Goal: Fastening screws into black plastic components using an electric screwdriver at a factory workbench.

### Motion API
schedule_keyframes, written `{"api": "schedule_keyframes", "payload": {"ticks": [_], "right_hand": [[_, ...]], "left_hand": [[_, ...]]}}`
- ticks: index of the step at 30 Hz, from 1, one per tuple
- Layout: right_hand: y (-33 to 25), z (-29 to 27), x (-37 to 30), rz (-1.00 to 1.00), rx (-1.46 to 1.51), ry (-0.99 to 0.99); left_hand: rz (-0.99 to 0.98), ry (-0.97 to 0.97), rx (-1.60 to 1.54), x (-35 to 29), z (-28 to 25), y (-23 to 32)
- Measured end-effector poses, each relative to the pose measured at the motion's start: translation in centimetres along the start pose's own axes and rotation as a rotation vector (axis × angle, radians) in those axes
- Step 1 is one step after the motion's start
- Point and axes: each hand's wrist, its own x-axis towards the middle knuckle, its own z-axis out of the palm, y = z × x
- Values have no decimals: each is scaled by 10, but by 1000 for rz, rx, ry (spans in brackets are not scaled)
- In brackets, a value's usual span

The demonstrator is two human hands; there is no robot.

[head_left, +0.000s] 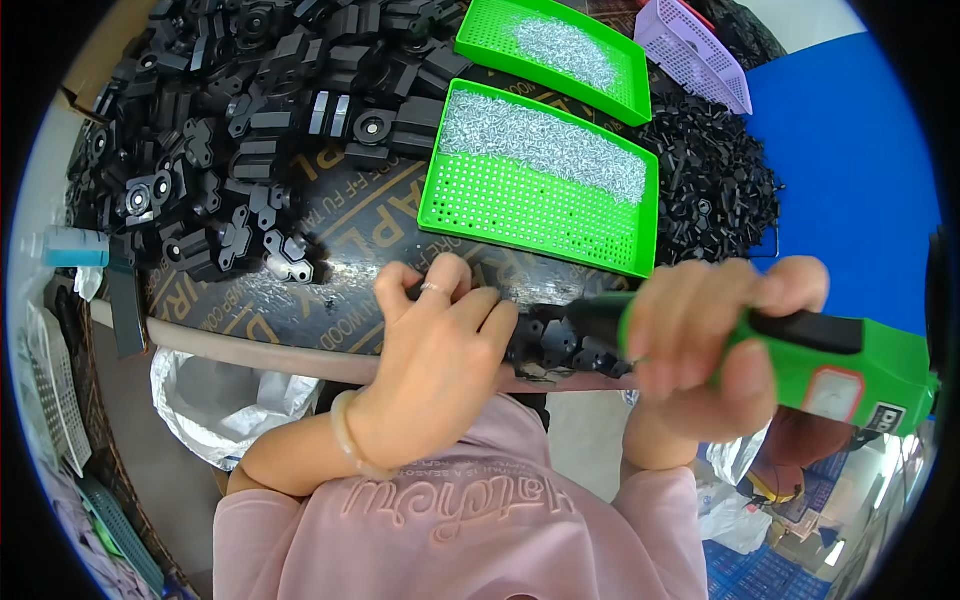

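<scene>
Nearest to me, at the right, is the green power tool [890, 372], held lengthwise, its body toward the right rim and its dark nose pointing left. The right hand [705, 335], blurred, is closed around its handle; a black panel shows along the tool's upper side. To the left, the left hand [440, 335] rests palm down at the near edge of the table [370, 225], fingers bent and drawn together. I cannot tell what, if anything, they grip, since the knuckles hide the fingertips. A pale bracelet [350, 440] circles the left wrist.

Between the hands, near the table's edge, I find a group of dark parts [560, 342], partly covered by the tool's nose; I cannot tell whether the tip touches them. Beyond the hands sits a green perforated tray [540, 205], small silvery pieces [545, 138] banked along its far side. A second green tray [487, 28] lies behind it, also holding silvery pieces.

At upper left I see a broad heap of black molded parts [265, 150], some showing round metal inserts. Right of the trays lies a pile of small black pieces [705, 185], with a lilac basket [690, 50] behind it and a blue surface [850, 130] to its right. Below the table's left portion hangs a white bag [215, 405].
</scene>
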Motion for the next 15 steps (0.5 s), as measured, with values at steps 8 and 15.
{"api": "schedule_keyframes", "payload": {"ticks": [8, 15], "right_hand": [[41, -30, 15, -49, -182, 350], [59, -32, 14, -1, -175, 382]], "left_hand": [[-95, 99, -42, -23, -34, -38], [-102, 183, -273, -9, -3, -43]]}}
